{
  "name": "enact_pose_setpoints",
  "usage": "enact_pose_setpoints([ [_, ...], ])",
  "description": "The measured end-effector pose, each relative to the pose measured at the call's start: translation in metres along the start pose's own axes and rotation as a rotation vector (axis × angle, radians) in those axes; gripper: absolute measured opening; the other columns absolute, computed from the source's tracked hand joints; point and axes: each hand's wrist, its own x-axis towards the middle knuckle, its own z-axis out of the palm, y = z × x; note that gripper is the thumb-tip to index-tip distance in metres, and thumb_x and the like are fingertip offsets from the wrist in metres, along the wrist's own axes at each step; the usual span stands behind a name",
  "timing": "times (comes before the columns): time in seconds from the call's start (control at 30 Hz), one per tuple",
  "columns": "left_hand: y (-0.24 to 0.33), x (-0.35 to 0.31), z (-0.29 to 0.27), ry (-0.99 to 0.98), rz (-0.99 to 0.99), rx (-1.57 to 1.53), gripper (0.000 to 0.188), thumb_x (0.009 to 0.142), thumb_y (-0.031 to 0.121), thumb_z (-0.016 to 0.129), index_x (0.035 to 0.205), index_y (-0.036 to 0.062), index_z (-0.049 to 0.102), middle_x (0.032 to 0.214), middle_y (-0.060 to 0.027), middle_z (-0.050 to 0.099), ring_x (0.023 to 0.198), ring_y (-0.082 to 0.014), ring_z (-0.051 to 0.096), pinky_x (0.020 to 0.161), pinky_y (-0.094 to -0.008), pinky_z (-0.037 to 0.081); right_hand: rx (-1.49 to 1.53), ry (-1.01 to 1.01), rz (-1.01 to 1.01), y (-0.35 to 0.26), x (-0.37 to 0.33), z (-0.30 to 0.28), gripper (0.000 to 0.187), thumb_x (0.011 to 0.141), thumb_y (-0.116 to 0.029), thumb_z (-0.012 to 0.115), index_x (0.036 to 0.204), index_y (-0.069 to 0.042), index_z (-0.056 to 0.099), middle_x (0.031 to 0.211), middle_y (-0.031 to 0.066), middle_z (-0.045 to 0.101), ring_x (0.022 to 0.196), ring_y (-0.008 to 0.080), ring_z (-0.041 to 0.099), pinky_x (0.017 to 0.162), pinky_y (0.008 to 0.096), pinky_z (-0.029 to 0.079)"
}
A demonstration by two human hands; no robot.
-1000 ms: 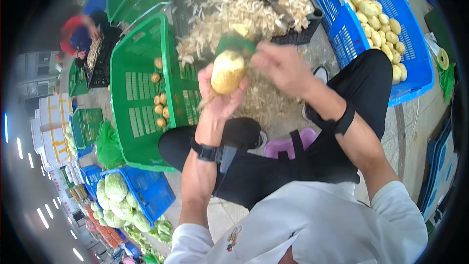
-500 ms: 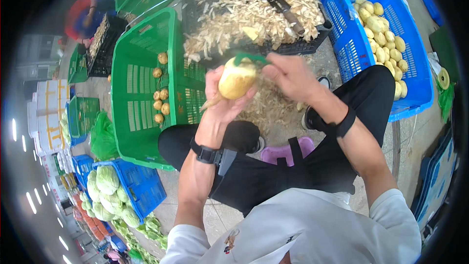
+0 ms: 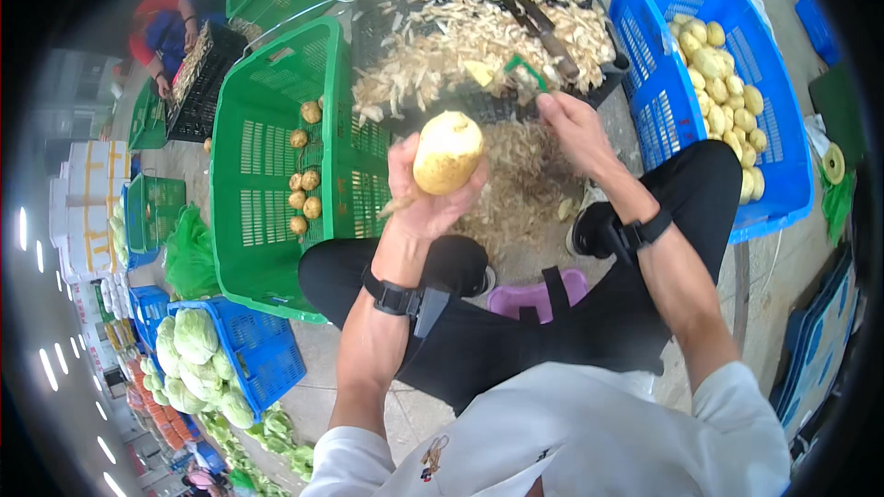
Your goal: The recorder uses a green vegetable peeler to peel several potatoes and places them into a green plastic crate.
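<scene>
In my left hand (image 3: 430, 202) rests a large potato (image 3: 447, 161), its upper part peeled pale and its lower side yellow-brown. My fingers and thumb wrap it from below and behind. A strip of peel (image 3: 396, 206) hangs by the left wrist. My right hand (image 3: 578, 132) is closed on the handle of a green peeler (image 3: 525, 72), held up to the right, apart from the potato. The peeler's head is over the black crate (image 3: 589, 83), which is heaped with peelings (image 3: 442, 46).
Several brown potatoes (image 3: 311, 179) lie in the green crate (image 3: 267, 262) at left. A blue crate (image 3: 658, 92) at right holds several peeled ones (image 3: 734, 87). A dark bar-like tool (image 3: 543, 32) lies on the peelings. Cabbages (image 3: 195, 336) stand lower left; another person (image 3: 166, 28) works far left.
My right hand has moved the peeler off the potato, up and to the right. The potato stays in my left hand, tilted slightly so its pale top faces up.
</scene>
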Motion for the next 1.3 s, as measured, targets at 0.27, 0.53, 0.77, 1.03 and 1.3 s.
enact_pose_setpoints([
  [0.27,-0.004,0.005,0.013,0.541,0.186,0.167,0.055,0.090,0.049,0.050,0.121,0.0036,0.057,0.109,-0.0202,0.064,0.066,-0.0193,0.059,0.052,-0.0276,0.046,-0.383,0.329,-0.002,-0.013,0.069,-0.050,0.044,0.073,-0.044,0.074,0.090,-0.003,0.068,0.081,0.0196,0.069,0.081,0.0359,0.068,0.072,0.0415,0.051],
  [0.53,-0.002,0.001,-0.014,0.599,0.142,0.276,0.049,0.090,0.048,0.052,0.117,0.0075,0.060,0.093,-0.0140,0.067,0.066,-0.0179,0.060,0.054,-0.0265,0.045,-0.895,0.116,0.123,0.010,0.132,-0.025,0.058,0.068,-0.052,0.076,0.099,-0.004,0.067,0.092,0.0187,0.070,0.090,0.0353,0.068,0.078,0.0436,0.051],
  [0.77,0.009,0.007,-0.010,0.577,0.197,0.249,0.049,0.094,0.048,0.048,0.118,0.0064,0.060,0.096,-0.0133,0.068,0.068,-0.0163,0.059,0.057,-0.0257,0.046,-0.464,0.041,0.362,0.006,0.157,-0.065,0.050,0.070,-0.048,0.068,0.091,-0.003,0.072,0.082,0.0147,0.071,0.079,0.0252,0.070,0.076,0.0362,0.053],
  [1.03,0.008,0.007,0.009,0.517,0.260,0.196,0.054,0.094,0.051,0.043,0.117,0.0033,0.057,0.092,-0.0172,0.065,0.061,-0.0137,0.057,0.045,-0.0217,0.043,-0.076,-0.046,-0.174,-0.108,-0.007,-0.029,0.033,0.081,-0.031,0.073,0.096,-0.003,0.065,0.075,0.0073,0.065,0.069,0.0162,0.060,0.064,0.0319,0.047],
  [1.3,-0.004,0.004,0.015,0.521,0.259,0.154,0.042,0.095,0.046,0.047,0.117,0.0112,0.056,0.103,-0.0038,0.065,0.086,-0.0125,0.063,0.063,-0.0235,0.050,-0.277,-0.102,-0.595,-0.107,-0.045,-0.007,0.032,0.079,-0.036,0.076,0.096,-0.011,0.068,0.064,0.0076,0.054,0.061,0.0265,0.055,0.054,0.0389,0.041],
])
